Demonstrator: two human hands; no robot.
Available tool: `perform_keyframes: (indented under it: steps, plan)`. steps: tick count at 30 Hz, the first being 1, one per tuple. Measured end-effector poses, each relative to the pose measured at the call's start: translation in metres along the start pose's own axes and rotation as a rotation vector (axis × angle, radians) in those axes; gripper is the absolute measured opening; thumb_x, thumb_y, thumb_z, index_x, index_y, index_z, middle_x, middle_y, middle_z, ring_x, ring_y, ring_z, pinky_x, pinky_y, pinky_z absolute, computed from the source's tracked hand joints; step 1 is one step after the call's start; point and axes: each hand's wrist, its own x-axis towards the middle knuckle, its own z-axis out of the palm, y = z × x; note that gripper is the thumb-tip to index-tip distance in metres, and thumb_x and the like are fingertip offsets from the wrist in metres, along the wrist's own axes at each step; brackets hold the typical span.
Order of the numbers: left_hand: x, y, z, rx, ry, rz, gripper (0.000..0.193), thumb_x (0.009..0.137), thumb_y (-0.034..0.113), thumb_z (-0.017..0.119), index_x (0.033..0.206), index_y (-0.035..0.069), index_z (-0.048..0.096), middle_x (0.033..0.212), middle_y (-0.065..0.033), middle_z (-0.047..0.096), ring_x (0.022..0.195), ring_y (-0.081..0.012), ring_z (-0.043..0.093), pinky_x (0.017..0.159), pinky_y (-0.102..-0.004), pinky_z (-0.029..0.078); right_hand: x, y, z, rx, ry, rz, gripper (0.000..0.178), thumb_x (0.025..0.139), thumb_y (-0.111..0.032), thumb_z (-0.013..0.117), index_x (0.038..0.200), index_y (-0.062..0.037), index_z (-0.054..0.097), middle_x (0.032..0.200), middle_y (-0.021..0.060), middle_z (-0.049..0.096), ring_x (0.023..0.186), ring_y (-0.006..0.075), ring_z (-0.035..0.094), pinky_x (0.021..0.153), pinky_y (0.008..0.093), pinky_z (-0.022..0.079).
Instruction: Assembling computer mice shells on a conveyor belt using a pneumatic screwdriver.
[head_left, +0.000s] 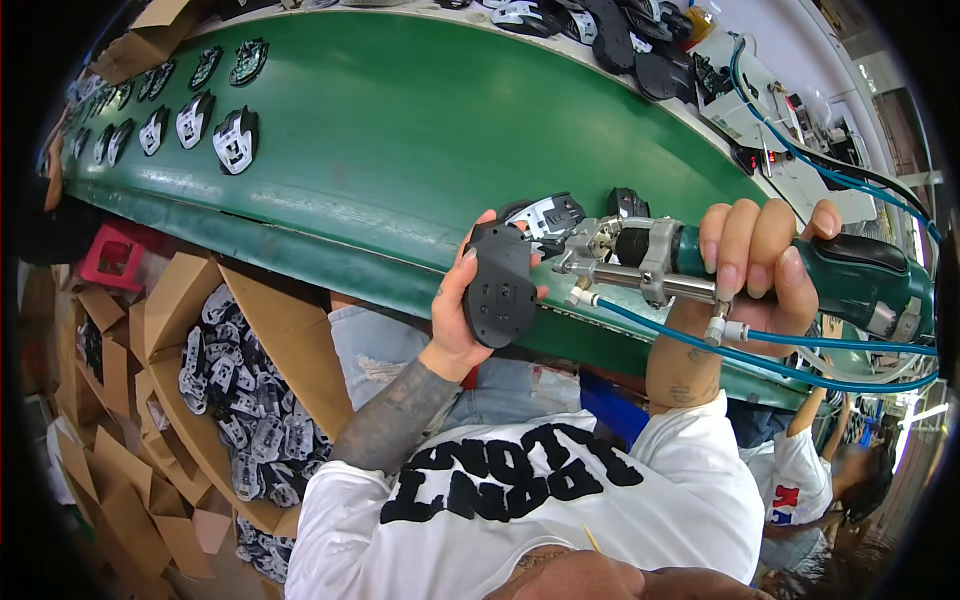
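Note:
My left hand [453, 315] grips a black computer mouse [502, 288], its underside with small holes turned up toward me. My right hand [760, 255] is wrapped around a green and black power screwdriver [860, 275], lying nearly level with its metal head pointing left. That head is close to the mouse; whether they touch I cannot tell. A metal cylinder [640, 281] with a blue air hose [660, 325] is clamped alongside the screwdriver. Just beyond my left fingers, a silver-and-black mouse shell [555, 215] rests on the green belt, beside a small black part [627, 202].
Along the green conveyor belt [380, 120], mouse shells [236, 140] and circuit boards [248, 62] sit in rows at the far left. An open carton [270, 330] full of shells stands left of me. Black parts and a white machine [740, 115] line the far side. Co-workers are at both ends.

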Motion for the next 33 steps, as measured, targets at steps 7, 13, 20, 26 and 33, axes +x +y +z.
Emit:
perform_keyframes:
  steps: [7,13,20,26,33]
  plan:
    - [-0.001,-0.002,0.002,-0.015,0.019,0.003,0.057,0.092,0.030,0.048,0.143,0.016,0.027,0.138,-0.0145,0.038,0.115,-0.0300,0.052,0.088,-0.0513,0.051,-0.001,0.005,-0.002,-0.029,0.009,0.025,0.032,0.080,-0.008,0.056,0.107,-0.0137,0.040,0.058,0.0009,0.039,0.051,0.0156,0.046,0.058,0.0333,0.039]
    - [0.002,-0.001,0.003,-0.093,0.009,-0.011,0.057,0.092,0.032,0.049,0.142,0.016,0.028,0.139,-0.0143,0.038,0.115,-0.0299,0.051,0.088,-0.0510,0.051,0.001,0.010,-0.003,-0.048,-0.040,0.021,0.032,0.082,-0.010,0.058,0.107,-0.0144,0.039,0.058,0.0004,0.038,0.050,0.0150,0.045,0.057,0.0326,0.038]
    - [0.003,-0.003,0.008,0.013,0.045,0.008,0.056,0.092,0.030,0.048,0.142,0.013,0.029,0.137,-0.0144,0.039,0.115,-0.0293,0.050,0.089,-0.0478,0.051,0.009,-0.019,-0.033,0.209,-0.179,-0.135,0.034,0.087,-0.010,0.048,0.120,-0.0095,0.045,0.068,0.0012,0.046,0.060,0.0149,0.050,0.063,0.0330,0.039]
    - [0.003,-0.005,0.007,0.072,0.013,0.003,0.057,0.092,0.028,0.047,0.143,0.011,0.027,0.136,-0.0147,0.040,0.116,-0.0287,0.050,0.090,-0.0471,0.050,0.007,-0.012,-0.024,0.165,-0.169,-0.099,0.032,0.086,-0.009,0.051,0.117,-0.0122,0.048,0.064,0.0006,0.044,0.056,0.0159,0.049,0.058,0.0330,0.038]
    - [0.001,-0.009,0.004,0.051,0.021,0.006,0.058,0.092,0.027,0.048,0.143,0.010,0.026,0.136,-0.0149,0.040,0.117,-0.0284,0.049,0.090,-0.0472,0.050,0.002,-0.003,-0.010,0.081,-0.114,-0.004,0.032,0.084,-0.009,0.056,0.112,-0.0154,0.043,0.060,0.0007,0.041,0.052,0.0163,0.046,0.059,0.0341,0.039]
